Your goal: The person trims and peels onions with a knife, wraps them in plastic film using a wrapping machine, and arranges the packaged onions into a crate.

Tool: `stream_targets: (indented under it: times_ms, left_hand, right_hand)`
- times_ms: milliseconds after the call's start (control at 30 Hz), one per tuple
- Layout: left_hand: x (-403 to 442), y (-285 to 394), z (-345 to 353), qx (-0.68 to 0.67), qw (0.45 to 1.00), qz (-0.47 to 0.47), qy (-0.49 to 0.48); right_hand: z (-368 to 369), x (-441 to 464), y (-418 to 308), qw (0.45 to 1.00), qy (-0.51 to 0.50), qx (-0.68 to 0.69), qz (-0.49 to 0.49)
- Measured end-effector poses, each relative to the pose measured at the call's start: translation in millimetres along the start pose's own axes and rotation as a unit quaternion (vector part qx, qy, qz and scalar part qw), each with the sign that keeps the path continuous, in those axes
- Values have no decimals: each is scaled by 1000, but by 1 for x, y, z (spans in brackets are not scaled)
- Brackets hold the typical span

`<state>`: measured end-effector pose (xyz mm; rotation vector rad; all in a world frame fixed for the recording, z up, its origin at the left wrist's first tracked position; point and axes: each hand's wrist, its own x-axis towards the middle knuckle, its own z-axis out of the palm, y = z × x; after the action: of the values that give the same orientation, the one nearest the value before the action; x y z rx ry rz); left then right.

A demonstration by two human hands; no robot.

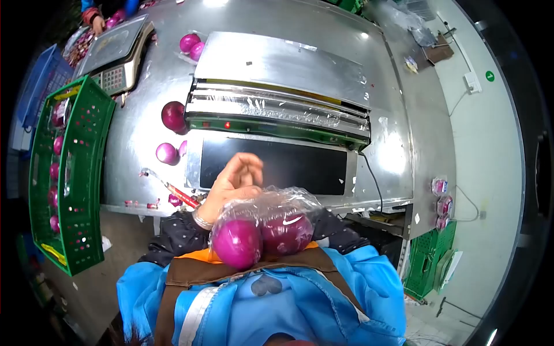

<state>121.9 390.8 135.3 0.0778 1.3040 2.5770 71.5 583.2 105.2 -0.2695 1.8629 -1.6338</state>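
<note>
Two red onions [237, 242] wrapped together in clear plastic film [277, 202] are up against my chest. My left hand [234, 183] is at the upper left of this pack, fingers bent and apart from the thumb, which is close to the film. No object shows between those fingers. My right hand is hidden behind the pack; only the dark right cuff [340, 232] shows beside it. Beyond my hands is a film-wrapping machine [277, 109] with a lit red switch and a dark flat plate [288, 167] in front. Beside my left wrist lies a red-handled knife [182, 195].
Loose red onions [173, 116] lie left of the machine. A green crate [86, 173] with wrapped onions stands at left, near a scale [112, 55]. Another person's hand [98, 24] is at top left. Wrapped packs [444, 205] and a green crate [426, 262] are at right.
</note>
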Motion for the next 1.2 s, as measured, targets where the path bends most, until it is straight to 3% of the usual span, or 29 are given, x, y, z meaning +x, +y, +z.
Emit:
stream_targets:
  times_ms: [33,100,133,167,200,233,300,333,367,400,433,467,500,533,567,600,633,700,733,767,833,900,933,967,1033,1100,1200]
  left_hand:
    - [-5,5,-1,105,994,8,-15]
    - [-11,11,19,-80,990,-94,-75]
    - [-24,-4,-1,-224,932,-264,-109]
    - [-27,-12,-3,-225,935,-257,-99]
    - [-28,-31,-12,-194,940,-252,-123]
    - [-34,-40,-20,-114,961,-203,-146]
    - [-45,-35,-25,112,978,-65,-160]
    - [-57,-57,-34,-172,958,-224,-45]
    - [-70,-29,-16,-155,970,-189,-6]
    - [-81,-1,2,-136,978,-155,33]
    - [-81,-10,0,-209,967,-136,49]
    - [-80,-18,-3,-281,951,-116,63]
    - [-79,-13,-2,-415,901,-96,80]
    - [-80,-10,-11,-447,892,-63,8]
    - [-85,-23,-23,-437,897,-45,50]
    - [-88,-17,-17,-316,941,-3,118]
    - [-81,-12,-16,-189,964,38,183]
    - [-83,7,-43,-128,928,43,346]
    - [-77,18,-71,-94,900,149,398]
    - [-85,69,-73,-109,893,191,393]
    - [-97,130,-136,-257,834,117,473]
    - [-123,184,-204,-142,848,211,465]
    - [-135,209,-243,-129,855,243,440]
    - [-146,252,-237,-153,842,294,425]
    - [-166,301,-291,-164,804,294,489]
    - [-171,316,-400,-165,759,310,549]
    - [-151,308,-488,-186,689,309,629]
  right_hand:
    - [-2,-1,-7,988,-31,-151,-16]
    - [-8,4,-19,927,-98,-361,-26]
    - [-14,11,-25,908,-126,-398,-27]
    - [-23,19,-30,936,-127,-326,-26]
    - [-27,28,-41,978,-127,-149,-73]
    - [-31,25,-64,973,-210,83,-43]
    - [-21,21,-97,888,-410,-101,-181]
    - [-10,24,-98,840,-485,-117,-212]
    - [-2,23,-94,784,-555,-129,-245]
    - [-3,18,-85,827,-544,-62,-128]
    - [-17,23,-65,856,-517,-2,0]
    - [-28,29,-34,882,-469,44,-5]
    - [-32,33,-9,909,-406,94,-5]
    - [-27,41,6,924,-340,172,30]
    - [-12,40,13,932,-259,243,66]
    - [5,44,12,907,-270,315,73]
    - [19,55,11,916,-258,297,71]
    - [77,60,-37,945,-214,239,63]
    - [110,73,-60,961,-206,179,38]
    - [143,82,-87,950,-240,195,31]
    - [198,120,-102,936,-305,146,-100]
    - [251,138,-126,930,-318,72,-173]
    - [273,143,-128,913,-337,73,-218]
    - [293,148,-130,896,-354,73,-260]
    - [319,150,-144,904,-379,39,-193]
    - [326,165,-132,919,-389,-8,-69]
    - [330,187,-128,958,-280,-14,-64]
